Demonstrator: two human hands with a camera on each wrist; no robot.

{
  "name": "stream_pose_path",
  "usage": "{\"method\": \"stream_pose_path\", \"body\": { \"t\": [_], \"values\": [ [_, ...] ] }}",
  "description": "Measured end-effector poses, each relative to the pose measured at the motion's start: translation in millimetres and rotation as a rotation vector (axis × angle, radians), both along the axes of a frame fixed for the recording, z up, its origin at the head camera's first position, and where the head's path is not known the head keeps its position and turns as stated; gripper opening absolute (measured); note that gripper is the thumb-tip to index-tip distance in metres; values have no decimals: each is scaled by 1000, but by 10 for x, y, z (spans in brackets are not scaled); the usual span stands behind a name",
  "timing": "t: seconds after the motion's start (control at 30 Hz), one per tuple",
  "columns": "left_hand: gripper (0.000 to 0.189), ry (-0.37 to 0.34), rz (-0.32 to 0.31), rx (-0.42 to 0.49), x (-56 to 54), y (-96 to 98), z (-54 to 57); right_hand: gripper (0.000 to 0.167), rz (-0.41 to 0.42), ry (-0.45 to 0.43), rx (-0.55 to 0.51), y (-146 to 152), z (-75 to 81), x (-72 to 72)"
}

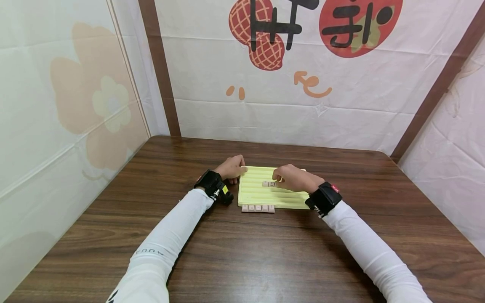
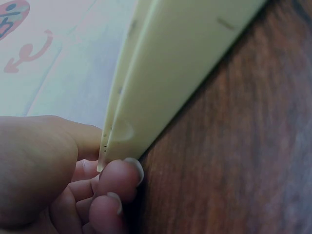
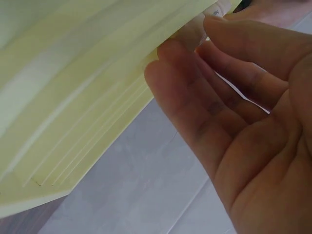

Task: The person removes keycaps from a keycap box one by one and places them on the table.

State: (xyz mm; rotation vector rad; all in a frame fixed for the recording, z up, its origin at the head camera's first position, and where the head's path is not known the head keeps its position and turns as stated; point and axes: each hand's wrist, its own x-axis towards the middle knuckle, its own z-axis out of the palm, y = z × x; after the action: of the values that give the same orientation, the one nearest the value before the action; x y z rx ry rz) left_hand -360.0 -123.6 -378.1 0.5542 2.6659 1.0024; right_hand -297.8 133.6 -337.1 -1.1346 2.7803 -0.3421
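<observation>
A pale yellow ridged tray (image 1: 250, 197) lies on the table, with long parallel slots across it. At its far left corner my left hand (image 1: 230, 169) grips the edge; in the left wrist view two fingertips (image 2: 122, 178) press its side wall. My right hand (image 1: 294, 179) is over the middle of the tray, fingers bent down into a slot. Between thumb and fingers it pinches a pale keycap (image 3: 193, 33), mostly covered by the fingers. Just left of these fingers, light keycaps (image 1: 268, 184) sit side by side in the same slot.
Several pinkish keycaps (image 1: 258, 208) form a row on the brown wooden table (image 1: 242, 252), right against the tray's near edge. A printed white cloth (image 1: 204, 118) hangs behind the table, with more cloth at both sides. Each wrist wears a black camera band (image 1: 326, 198).
</observation>
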Motion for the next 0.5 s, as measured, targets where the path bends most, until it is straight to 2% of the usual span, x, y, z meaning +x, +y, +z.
{"method": "stream_pose_path", "body": {
  "t": [0.17, 0.3, 0.4, 0.5],
  "values": [
    [16, -3, 1, 2, -13, 6, -7, 18, 13, -8, -1, 0, 12, 15],
    [16, -11, 4, 14, -3, 9, -2, 4, 29, 12, 9, -6, 5, 10],
    [16, -13, 6, 20, 5, 11, 3, 24, 36, 14, 13, -12, -2, 1],
    [17, -8, 6, 21, 8, 11, 3, 30, 25, 1, 14, -15, 2, 4]
  ]
}}
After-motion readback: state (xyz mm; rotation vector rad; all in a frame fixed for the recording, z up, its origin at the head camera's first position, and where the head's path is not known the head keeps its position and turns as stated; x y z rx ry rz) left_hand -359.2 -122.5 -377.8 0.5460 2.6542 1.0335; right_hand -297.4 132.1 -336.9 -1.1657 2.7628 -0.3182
